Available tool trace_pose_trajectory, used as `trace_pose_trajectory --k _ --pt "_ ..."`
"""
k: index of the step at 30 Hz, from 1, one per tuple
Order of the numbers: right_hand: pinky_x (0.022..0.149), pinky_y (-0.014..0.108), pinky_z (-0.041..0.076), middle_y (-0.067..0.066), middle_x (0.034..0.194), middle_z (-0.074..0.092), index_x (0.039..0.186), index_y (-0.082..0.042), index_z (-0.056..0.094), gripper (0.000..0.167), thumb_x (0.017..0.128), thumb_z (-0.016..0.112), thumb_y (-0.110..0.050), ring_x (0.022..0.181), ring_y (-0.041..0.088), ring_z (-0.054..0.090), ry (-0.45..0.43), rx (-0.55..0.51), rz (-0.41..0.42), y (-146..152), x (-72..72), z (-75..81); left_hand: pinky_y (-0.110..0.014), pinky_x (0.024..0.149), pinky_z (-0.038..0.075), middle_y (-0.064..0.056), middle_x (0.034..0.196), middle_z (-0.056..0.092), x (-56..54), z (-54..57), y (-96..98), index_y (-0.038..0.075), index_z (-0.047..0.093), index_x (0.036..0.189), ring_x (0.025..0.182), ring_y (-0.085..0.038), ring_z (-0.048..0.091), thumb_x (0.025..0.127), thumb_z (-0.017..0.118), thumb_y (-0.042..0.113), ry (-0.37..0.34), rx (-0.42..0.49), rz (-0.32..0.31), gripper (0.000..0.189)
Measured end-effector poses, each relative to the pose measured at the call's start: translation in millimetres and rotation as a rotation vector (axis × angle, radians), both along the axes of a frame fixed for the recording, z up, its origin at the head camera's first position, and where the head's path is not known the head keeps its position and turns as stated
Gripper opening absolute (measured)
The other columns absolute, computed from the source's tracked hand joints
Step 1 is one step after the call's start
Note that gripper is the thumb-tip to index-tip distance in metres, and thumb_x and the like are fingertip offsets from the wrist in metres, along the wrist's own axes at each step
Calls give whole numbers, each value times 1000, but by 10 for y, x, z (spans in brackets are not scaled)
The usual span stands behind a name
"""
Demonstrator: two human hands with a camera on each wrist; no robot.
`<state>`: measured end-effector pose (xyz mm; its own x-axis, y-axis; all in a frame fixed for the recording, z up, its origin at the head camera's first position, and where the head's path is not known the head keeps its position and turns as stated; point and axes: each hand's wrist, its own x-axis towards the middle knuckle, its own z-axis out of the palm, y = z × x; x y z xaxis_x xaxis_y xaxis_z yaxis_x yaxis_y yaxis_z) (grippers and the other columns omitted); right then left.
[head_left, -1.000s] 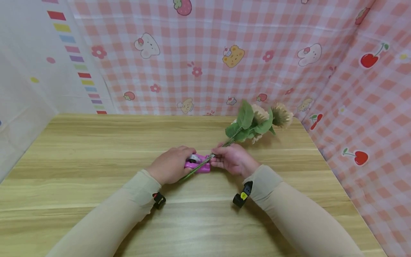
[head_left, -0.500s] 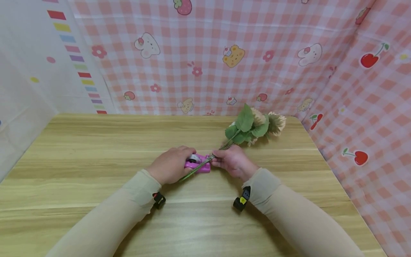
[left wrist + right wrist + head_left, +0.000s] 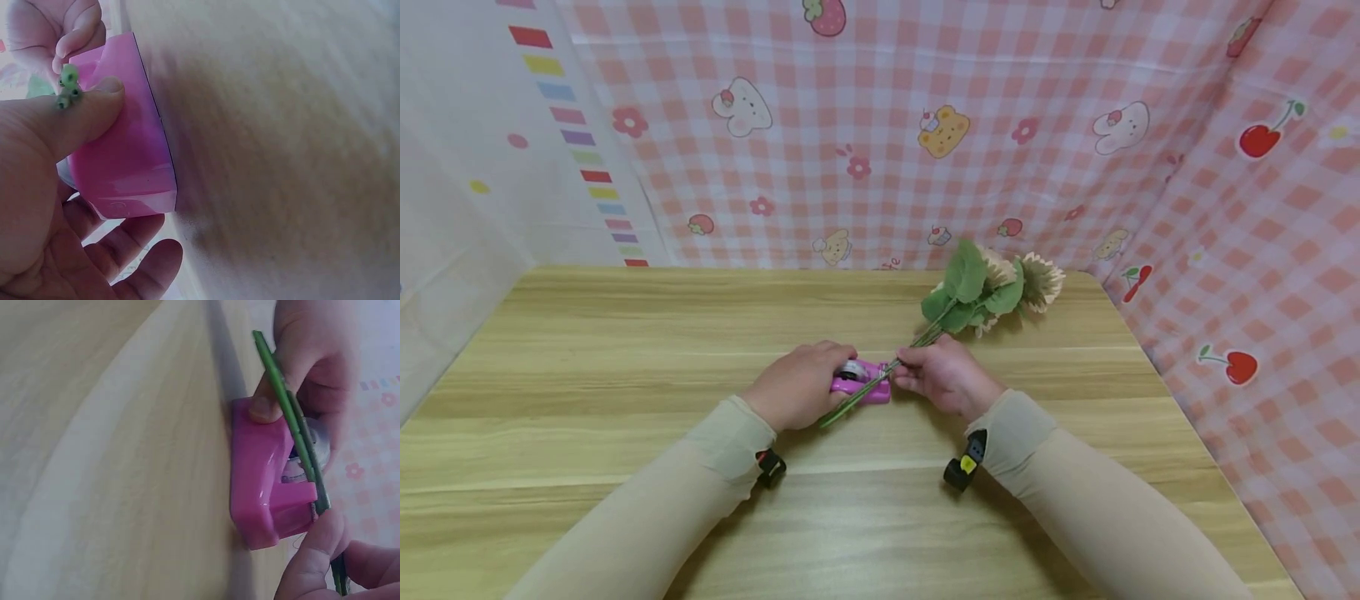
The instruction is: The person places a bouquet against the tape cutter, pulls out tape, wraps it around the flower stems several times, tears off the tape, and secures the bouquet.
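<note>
A pink tape dispenser (image 3: 256, 469) with a roll of clear tape stands on the wooden table. My left hand (image 3: 797, 386) grips its body, the thumb along the near side in the left wrist view. Pale artificial flowers (image 3: 1041, 282) with green leaves lean to the back right, their green stems (image 3: 287, 406) bundled together. My right hand (image 3: 951, 377) pinches these stems between thumb and fingers, right by the dispenser's toothed cutting edge. The stems run diagonally over the dispenser, and their cut ends (image 3: 67, 87) show above my left thumb.
The wooden table (image 3: 625, 333) reaches back to a pink checked cloth (image 3: 865, 108) with cartoon prints. A similar cloth with cherries (image 3: 1240, 367) borders the right side, and a white cloth (image 3: 460, 167) the left.
The flower heads have shifted left and slightly down as my right hand adjusts the stems. My left hand and the tape dispenser have stayed put.
</note>
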<state>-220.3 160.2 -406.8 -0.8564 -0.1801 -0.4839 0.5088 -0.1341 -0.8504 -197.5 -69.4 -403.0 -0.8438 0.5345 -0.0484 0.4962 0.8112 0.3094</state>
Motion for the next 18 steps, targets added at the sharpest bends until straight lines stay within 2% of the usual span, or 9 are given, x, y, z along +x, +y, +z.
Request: trace_pose_trajectory --k 3,13,18 --pt "67 23 64 5 72 69 97 2 60 12 107 53 -1 64 13 68 -18 -11 7 -3 -7 32 -50 123 43 -14 156 55 -3 -3 -1 7 52 152 142 -36 55 101 70 32 1 4 -2 60" --pt "70 26 64 7 73 71 80 -4 60 26 105 52 3 65 15 69 -19 -39 12 6 -25 90 -50 123 43 -14 155 56 -2 -13 -6 6 52 153 141 -36 55 101 71 31 1 4 -8 61" --pt "74 29 64 6 79 68 83 -7 53 22 101 48 3 71 18 68 -32 -68 13 5 -50 88 -50 123 43 -14 156 55 -5 -16 -6 7 51 153 142 -37 55 101 71 32 0 0 -5 61"
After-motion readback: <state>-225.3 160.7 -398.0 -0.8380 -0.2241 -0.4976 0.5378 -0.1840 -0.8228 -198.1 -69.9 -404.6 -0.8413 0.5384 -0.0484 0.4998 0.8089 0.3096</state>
